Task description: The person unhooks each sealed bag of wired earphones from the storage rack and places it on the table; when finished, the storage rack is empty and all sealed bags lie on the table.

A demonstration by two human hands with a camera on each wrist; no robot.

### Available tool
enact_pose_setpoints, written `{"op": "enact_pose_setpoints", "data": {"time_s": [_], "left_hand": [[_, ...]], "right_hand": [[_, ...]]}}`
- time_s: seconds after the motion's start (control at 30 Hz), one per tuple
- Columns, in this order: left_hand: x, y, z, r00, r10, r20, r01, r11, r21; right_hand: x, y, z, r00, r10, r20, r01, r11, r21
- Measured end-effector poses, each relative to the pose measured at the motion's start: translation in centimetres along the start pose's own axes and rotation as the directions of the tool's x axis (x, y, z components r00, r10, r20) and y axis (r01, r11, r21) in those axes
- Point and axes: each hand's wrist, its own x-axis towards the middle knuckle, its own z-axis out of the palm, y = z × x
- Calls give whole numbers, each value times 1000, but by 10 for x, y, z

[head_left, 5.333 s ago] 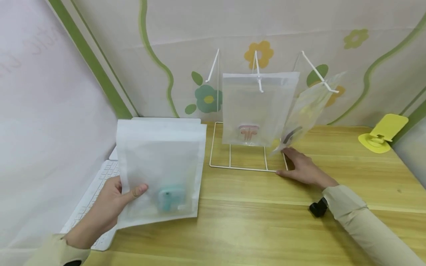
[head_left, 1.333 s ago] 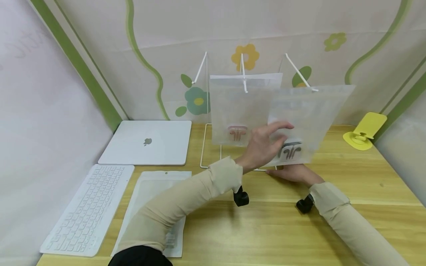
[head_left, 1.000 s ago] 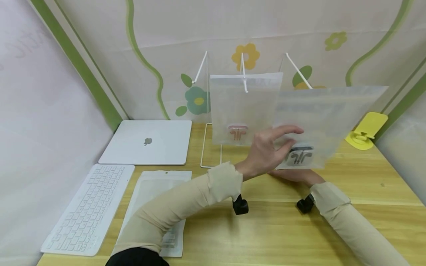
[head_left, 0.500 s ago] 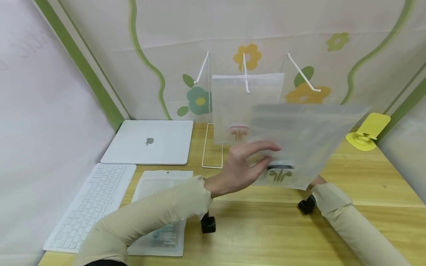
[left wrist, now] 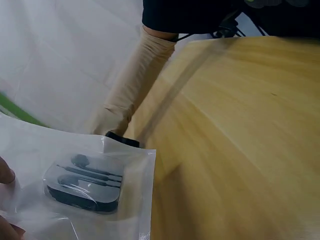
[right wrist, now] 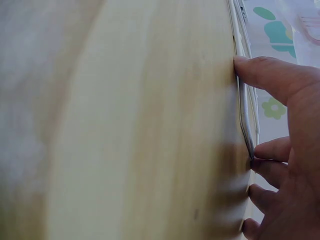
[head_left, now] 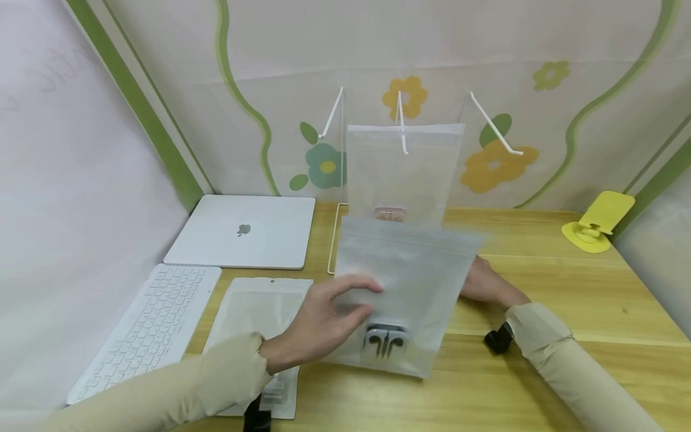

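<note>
A frosted zip bag (head_left: 415,264) with a case of dark-looking wired earphones (head_left: 385,342) hangs tilted over the table; my left hand (head_left: 318,321) pinches it by its left side. The left wrist view shows the earphone case (left wrist: 85,185) through the bag, with only fingertips at the edge. My right hand (head_left: 486,285), partly behind the bag, holds the base corner of a white wire display rack (right wrist: 243,112), thumb and fingers against the wire. Another frosted bag (head_left: 405,168) with pinkish earphones hangs on the rack's middle hook. The left and right hooks carry nothing.
At left lie a silver laptop (head_left: 243,231) and a white keyboard (head_left: 151,330). A further frosted bag (head_left: 251,306) lies flat on the table, partly under my left forearm. A yellow phone stand (head_left: 599,222) stands at the back right.
The bag in my left hand has come off the right hook and moved left, down and nearer. Earlier, my left hand held another bag, now on the table. My right hand stays at the rack base.
</note>
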Motion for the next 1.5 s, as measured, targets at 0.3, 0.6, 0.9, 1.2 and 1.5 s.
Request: {"op": "enact_pose_setpoints", "data": {"time_s": [0.3, 0.6, 0.9, 1.2, 1.5], "left_hand": [[-37, -7, -11, 911, -411, -32, 410, 912, -18], [-60, -28, 8, 838, -543, 55, 544, 839, -12], [-62, -45, 7, 808, -581, 99, 560, 809, 177], [-61, -47, 8, 823, -537, 183, 459, 821, 340], [-50, -35, -11, 752, -564, 341, 330, 770, 545]], "right_hand": [[3, 1, -1, 991, 103, 84, -102, 995, -13], [2, 2, 1, 990, 108, 95, -108, 994, -9], [2, 0, 1, 988, 117, 101, -117, 993, -8], [5, -1, 2, 987, 117, 106, -117, 993, -4], [6, -3, 1, 988, 115, 108, -115, 993, 1]]}}
